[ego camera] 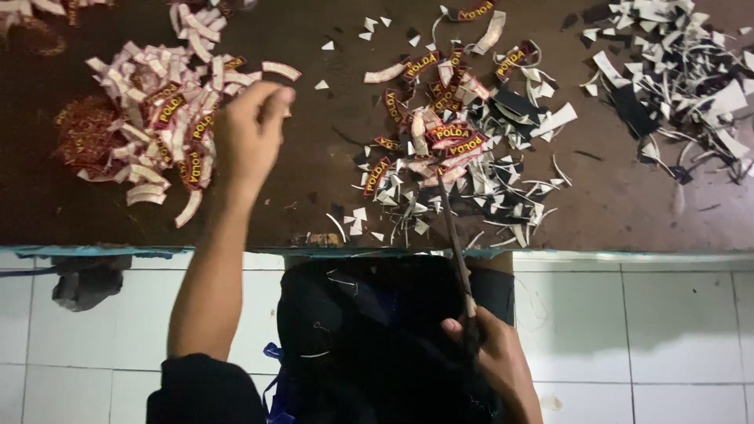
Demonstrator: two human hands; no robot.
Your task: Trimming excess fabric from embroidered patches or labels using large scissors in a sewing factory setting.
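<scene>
My left hand (250,129) reaches over the dark tabletop beside a pile of curved embroidered patches (169,110), red and yellow on one side and white on the back. Its fingers are loosely curled with nothing clearly in them. My right hand (491,357) sits low near my lap, gripping the handles of long dark scissors (454,228) whose blades point up toward a second heap of patches and offcuts (448,141) at the table's middle.
White and black fabric scraps (675,71) lie heaped at the right end of the brown table (314,188). A reddish embroidered piece (82,133) sits at the far left. White floor tiles (644,338) and dark cloth on my lap (369,330) lie below the table edge.
</scene>
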